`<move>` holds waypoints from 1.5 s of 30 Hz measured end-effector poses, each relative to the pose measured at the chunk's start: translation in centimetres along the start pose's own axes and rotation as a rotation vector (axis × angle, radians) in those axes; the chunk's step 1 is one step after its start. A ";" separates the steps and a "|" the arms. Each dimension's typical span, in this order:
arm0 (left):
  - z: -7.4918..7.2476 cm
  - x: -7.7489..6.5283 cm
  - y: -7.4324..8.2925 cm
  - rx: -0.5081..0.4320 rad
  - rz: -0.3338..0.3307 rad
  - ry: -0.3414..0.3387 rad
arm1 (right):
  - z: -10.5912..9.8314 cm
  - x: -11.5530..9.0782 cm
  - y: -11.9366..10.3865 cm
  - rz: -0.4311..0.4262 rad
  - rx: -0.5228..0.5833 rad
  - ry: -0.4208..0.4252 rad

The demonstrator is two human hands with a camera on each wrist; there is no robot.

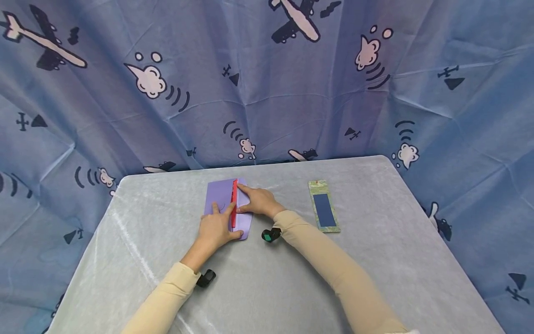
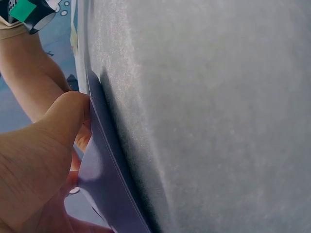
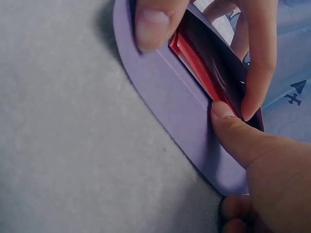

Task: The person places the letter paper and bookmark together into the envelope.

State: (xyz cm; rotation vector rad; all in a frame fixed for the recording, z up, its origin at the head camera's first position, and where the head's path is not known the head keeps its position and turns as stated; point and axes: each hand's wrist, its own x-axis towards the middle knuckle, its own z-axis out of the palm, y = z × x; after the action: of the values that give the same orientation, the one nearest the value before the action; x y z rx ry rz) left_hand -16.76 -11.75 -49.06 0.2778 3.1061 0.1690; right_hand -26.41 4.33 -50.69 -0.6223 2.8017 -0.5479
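A purple envelope (image 1: pixel 218 195) lies at the table's middle left, its flap (image 3: pixel 165 104) folded out to the right. A flat red packet (image 1: pixel 234 204) sits in the envelope's mouth, partly hidden inside. My left hand (image 1: pixel 213 230) spreads over the near part; its thumb presses the flap while its index finger touches the mouth's edge. My right hand (image 1: pixel 260 202) holds the flap's far part. In the right wrist view its thumb (image 3: pixel 231 121) rests against the red packet, with other fingers curled at the flap's edge. The left wrist view shows the envelope (image 2: pixel 104 165) edge-on.
A flat green-bordered piece with a dark blue panel (image 1: pixel 324 208) lies to the right of my right hand. The grey cloth-covered table (image 1: pixel 292 283) ends at a blue patterned curtain (image 1: pixel 267 83). Small black cameras (image 1: pixel 271 235) hang at both wrists.
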 end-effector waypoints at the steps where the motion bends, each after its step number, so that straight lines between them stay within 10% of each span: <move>1: 0.0 0.0 0.0 -0.001 0.000 0.000 | 0.0 0.0 0.0 0.000 0.002 -0.001; 45: 0.3 0.1 -0.1 0.016 0.011 0.010 | 0.0 0.0 -0.5 -0.001 -0.058 -0.003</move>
State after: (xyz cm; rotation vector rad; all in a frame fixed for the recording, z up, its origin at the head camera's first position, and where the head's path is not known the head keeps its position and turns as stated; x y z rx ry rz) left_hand -16.88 -11.80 -49.41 0.2953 3.1179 0.1459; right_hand -26.21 3.95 -50.49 -0.6352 2.8234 -0.4662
